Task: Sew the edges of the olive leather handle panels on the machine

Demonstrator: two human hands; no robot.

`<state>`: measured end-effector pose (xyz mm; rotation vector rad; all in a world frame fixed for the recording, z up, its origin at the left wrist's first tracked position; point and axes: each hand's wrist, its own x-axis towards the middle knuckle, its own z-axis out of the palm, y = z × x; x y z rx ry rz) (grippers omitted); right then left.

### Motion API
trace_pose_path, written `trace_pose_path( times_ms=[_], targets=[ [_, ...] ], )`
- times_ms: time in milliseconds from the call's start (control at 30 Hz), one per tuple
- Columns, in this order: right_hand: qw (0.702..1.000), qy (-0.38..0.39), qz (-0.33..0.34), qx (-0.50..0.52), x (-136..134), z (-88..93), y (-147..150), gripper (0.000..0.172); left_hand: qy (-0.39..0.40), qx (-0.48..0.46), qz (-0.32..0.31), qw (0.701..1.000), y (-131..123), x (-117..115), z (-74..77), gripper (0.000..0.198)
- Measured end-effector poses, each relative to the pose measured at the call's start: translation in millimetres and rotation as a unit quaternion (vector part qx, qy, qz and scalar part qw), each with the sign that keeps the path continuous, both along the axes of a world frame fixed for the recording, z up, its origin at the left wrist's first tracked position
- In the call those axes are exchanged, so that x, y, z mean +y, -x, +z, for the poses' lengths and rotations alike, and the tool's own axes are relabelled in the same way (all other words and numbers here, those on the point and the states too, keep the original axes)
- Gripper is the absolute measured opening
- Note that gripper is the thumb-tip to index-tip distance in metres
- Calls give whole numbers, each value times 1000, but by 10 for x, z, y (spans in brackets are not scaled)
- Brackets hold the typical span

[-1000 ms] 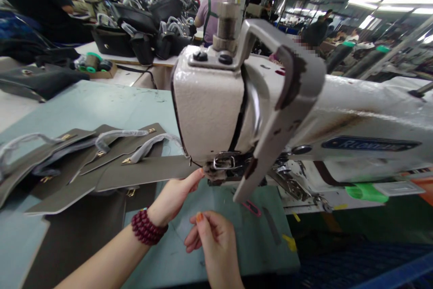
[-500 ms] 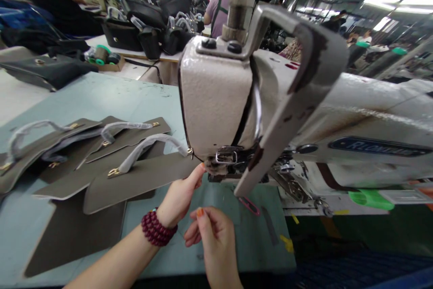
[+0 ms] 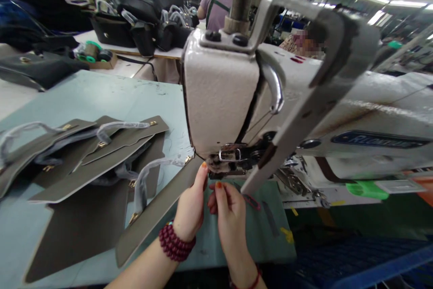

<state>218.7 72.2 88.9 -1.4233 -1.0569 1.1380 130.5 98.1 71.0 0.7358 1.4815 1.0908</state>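
Note:
A cream sewing machine [image 3: 219, 95] stands over a pale green table [image 3: 101, 99]. A grey bag panel [image 3: 152, 214] with a plastic-wrapped handle runs diagonally from the needle area toward me. My left hand [image 3: 191, 208], with a dark red bead bracelet, grips the panel's end right under the presser foot [image 3: 230, 160]. My right hand [image 3: 230, 214] is beside it, thumb and fingers pinched just below the foot; what it pinches is too small to make out.
More grey panels with wrapped handles [image 3: 84, 144] are stacked on the left of the table. Black bags [image 3: 135, 23] and thread spools [image 3: 91, 52] sit on a far bench. A person in a purple shirt [image 3: 218, 0] works behind the machine.
The panel under the needle has swung from lying leftward to pointing diagonally toward me. My right hand rose from below to meet the left hand at the presser foot.

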Motion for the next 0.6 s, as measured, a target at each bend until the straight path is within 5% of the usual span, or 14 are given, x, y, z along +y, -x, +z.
trace_pose_path(
  times_ms=[233, 367, 500, 567, 600],
  targets=[
    [999, -29, 9, -28, 115, 97, 152, 32, 50, -150, 11, 987, -36, 79, 141, 45],
    [999, -13, 20, -33, 127, 71, 162, 31, -2, -201, 48, 978, 57, -300, 315, 19],
    [999, 21, 26, -6, 179, 35, 228, 43, -114, -55, -4, 992, 530, -561, 594, 30],
    [999, 32, 34, 26, 218, 11, 310, 49, -176, 73, -57, 980, 793, -327, 755, 22],
    [998, 36, 33, 39, 239, -4, 356, 50, -181, 133, -135, 965, 887, -123, 829, 25]
  ],
)
